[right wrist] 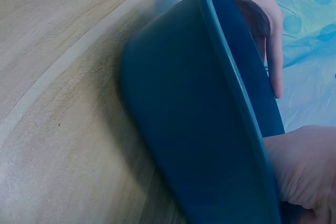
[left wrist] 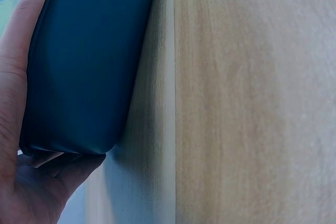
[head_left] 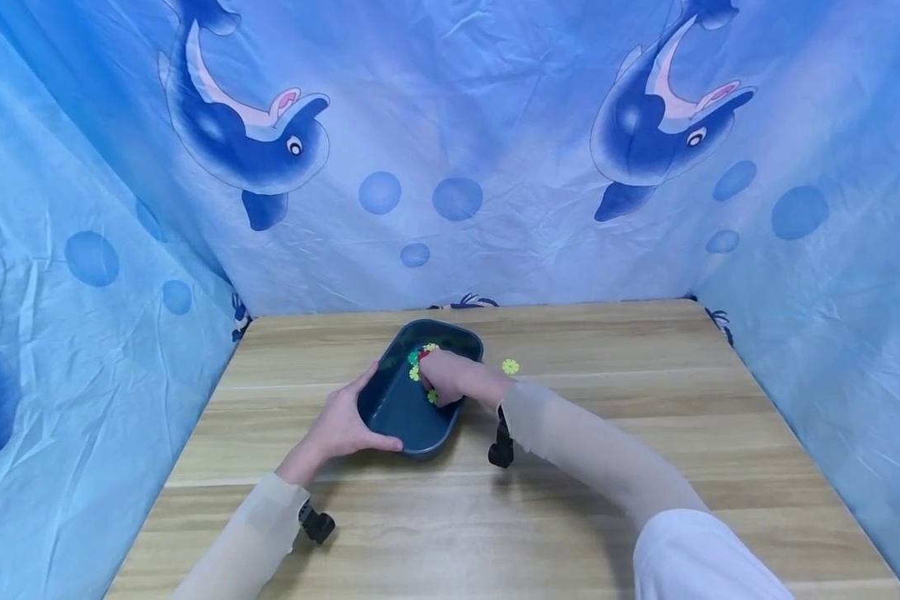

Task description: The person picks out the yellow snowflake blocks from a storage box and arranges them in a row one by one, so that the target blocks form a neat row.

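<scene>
A dark teal rectangular plastic basin [head_left: 405,421] stands on the wooden table. My left hand [head_left: 345,421] grips its near left corner, thumb along the near rim and fingers along the left side; in the left wrist view the hand [left wrist: 31,182] wraps the basin wall [left wrist: 86,66]. Down inside the basin is my right hand [head_left: 446,377], its fingertips hidden. Around those fingers lie small flower-shaped plastic pieces: yellow-green [head_left: 432,396], green [head_left: 413,358] and red [head_left: 423,354]. In the right wrist view, the basin's wall [right wrist: 184,114] hides most of the right hand [right wrist: 304,171].
One yellow-green flower piece [head_left: 510,366] lies on the table [head_left: 607,517] just right of the basin. A blue dolphin-print cloth [head_left: 450,125] hangs behind the table and along both sides. Small black cameras [head_left: 501,450] sit on both wrists.
</scene>
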Demonstrator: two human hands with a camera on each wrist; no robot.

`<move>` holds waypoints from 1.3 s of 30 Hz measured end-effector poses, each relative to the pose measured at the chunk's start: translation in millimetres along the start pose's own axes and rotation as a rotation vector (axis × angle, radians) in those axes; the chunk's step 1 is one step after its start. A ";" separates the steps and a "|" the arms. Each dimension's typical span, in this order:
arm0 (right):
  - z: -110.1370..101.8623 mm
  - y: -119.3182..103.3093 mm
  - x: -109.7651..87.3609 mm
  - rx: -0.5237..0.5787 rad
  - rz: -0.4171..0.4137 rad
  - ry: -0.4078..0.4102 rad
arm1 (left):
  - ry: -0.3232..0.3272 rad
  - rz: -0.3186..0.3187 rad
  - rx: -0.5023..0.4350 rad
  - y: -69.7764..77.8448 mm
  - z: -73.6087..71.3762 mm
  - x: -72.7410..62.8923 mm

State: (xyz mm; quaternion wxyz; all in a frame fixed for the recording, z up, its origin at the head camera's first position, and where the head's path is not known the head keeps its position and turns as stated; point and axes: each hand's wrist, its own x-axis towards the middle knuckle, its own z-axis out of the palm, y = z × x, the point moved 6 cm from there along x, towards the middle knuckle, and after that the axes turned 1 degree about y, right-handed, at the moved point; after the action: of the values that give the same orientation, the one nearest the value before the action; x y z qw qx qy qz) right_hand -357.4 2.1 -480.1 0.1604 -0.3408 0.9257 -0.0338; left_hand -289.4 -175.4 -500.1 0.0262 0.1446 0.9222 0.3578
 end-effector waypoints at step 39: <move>-80.1 108.4 -70.8 0.146 -0.005 0.353 | 0.017 0.005 0.026 3.8 -0.6 4.2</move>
State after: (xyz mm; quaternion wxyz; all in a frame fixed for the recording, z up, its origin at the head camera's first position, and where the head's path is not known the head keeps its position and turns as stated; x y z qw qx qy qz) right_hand -399.6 126.7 -403.5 0.0198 -0.3193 0.9337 -0.1608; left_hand -292.6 -171.8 -496.9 0.0156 0.1442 0.9266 0.3469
